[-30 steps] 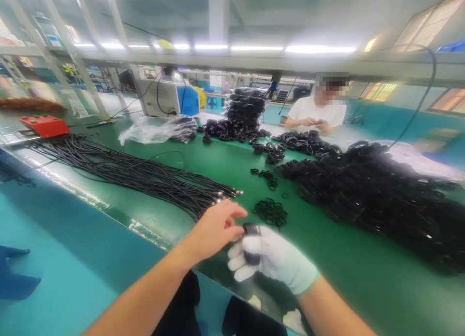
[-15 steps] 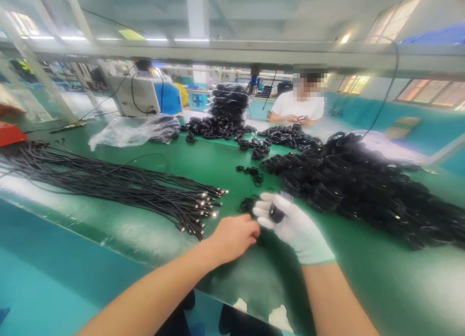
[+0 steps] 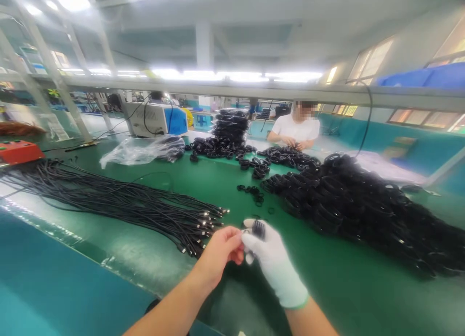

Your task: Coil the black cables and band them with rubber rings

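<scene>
My right hand [image 3: 267, 256], in a white glove, is closed around a black coiled cable [image 3: 258, 229] whose stacked loops show above the thumb. Bare, my left hand [image 3: 222, 251] meets the gloved fingertips, its thumb and forefinger pinched together. Whatever sits in that pinch is too small to make out. Just left of my hands lie the plug ends of a long bundle of straight black cables [image 3: 145, 202]. Beyond them is a small cluster of thin black rings [image 3: 254, 193] on the green tabletop [image 3: 214, 178].
A large heap of coiled black cables [image 3: 345, 200] covers the right side. Farther back are more coils [image 3: 214, 147], a stack of black packs [image 3: 229, 125], a clear plastic bag [image 3: 136, 152] and a grey-blue machine [image 3: 156, 119]. Across the table a person in white [image 3: 296, 127] handles coils.
My left hand has come away from the small rings and now meets my right fingertips. The right fingers have closed more around the coil. The camera view has tilted up.
</scene>
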Tool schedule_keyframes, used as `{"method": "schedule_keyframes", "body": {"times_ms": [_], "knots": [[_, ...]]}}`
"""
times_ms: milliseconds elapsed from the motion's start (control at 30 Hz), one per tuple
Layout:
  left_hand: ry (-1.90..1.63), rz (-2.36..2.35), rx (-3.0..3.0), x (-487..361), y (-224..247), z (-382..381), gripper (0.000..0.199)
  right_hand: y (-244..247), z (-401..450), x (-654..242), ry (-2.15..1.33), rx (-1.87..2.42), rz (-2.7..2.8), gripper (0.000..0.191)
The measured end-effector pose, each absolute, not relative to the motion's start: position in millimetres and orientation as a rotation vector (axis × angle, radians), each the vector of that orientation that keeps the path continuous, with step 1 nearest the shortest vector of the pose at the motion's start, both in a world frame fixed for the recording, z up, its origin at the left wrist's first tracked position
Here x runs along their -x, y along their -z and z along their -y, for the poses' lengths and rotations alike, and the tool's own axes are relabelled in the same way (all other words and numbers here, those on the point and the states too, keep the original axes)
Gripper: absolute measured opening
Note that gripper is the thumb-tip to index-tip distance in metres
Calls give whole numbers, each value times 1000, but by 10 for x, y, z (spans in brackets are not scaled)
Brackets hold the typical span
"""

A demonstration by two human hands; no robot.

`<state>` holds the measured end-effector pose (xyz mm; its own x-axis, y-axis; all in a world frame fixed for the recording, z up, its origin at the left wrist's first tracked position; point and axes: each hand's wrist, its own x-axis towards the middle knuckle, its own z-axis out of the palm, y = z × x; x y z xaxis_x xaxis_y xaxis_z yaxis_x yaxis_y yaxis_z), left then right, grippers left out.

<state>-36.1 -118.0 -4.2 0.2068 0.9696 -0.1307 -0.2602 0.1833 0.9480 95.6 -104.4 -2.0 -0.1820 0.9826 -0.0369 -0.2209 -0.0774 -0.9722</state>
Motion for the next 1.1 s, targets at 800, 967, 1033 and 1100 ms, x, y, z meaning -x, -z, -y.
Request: {"method": "schedule_keyframes", "body": {"times_ms": [800, 967, 1033, 1100], "knots": [[-494, -1170, -2178, 995, -531, 1288, 28, -178, 1159, -1049, -1744, 846, 1306, 33], [-547, -1227, -2027, 942, -485, 1270, 59, -174, 1147, -966, -1851, 987, 1459, 54], [-548, -1199, -2013, 898, -457, 1291, 62, -54, 1133, -916, -1841, 1076, 1547, 62], [-518, -1233, -2032, 835, -443, 1329, 61, 105, 1122, -878, -1774, 1123, 1582, 72]]}}
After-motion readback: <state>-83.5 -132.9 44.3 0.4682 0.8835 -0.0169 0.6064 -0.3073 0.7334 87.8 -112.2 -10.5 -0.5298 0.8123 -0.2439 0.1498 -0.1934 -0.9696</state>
